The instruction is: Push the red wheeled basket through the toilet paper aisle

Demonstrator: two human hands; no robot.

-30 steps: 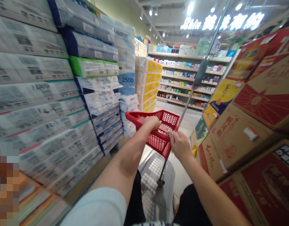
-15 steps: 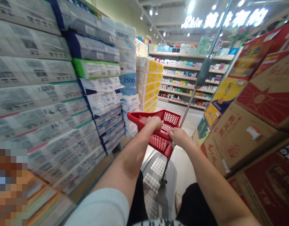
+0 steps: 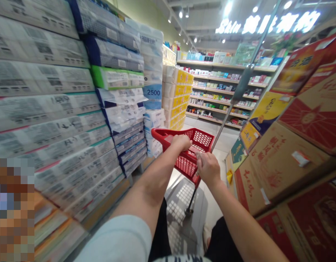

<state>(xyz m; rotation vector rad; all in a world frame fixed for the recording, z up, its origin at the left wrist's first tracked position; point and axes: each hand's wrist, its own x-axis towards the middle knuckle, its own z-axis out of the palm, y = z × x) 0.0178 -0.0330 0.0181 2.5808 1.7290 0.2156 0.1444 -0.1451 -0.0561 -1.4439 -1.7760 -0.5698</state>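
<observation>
A small red plastic shopping cart (image 3: 186, 164) with a lattice basket stands in front of me, its wheel on the floor near my feet. My left hand (image 3: 181, 142) is closed around the cart's handle, back of the hand up. At the handle's right end, my right hand (image 3: 208, 165) has its fingers curled in, with the thumb toward the basket; part of its grip is hidden. A thin metal pole (image 3: 225, 118) with a grey sleeve rises from about the basket's right corner. I see no goods in the visible part of the basket.
Tall stacks of wrapped tissue packs (image 3: 42, 78) line the left side. Yellow-ended packs (image 3: 181, 98) stand farther along. Printed cardboard cartons (image 3: 296, 149) are piled on the right. Shelves of small boxes (image 3: 219, 85) cross the far end.
My right hand has turned and its wrist has come lower, showing more of its back. The left hand keeps its hold. The view has shifted slightly, with the surroundings sliding rightward.
</observation>
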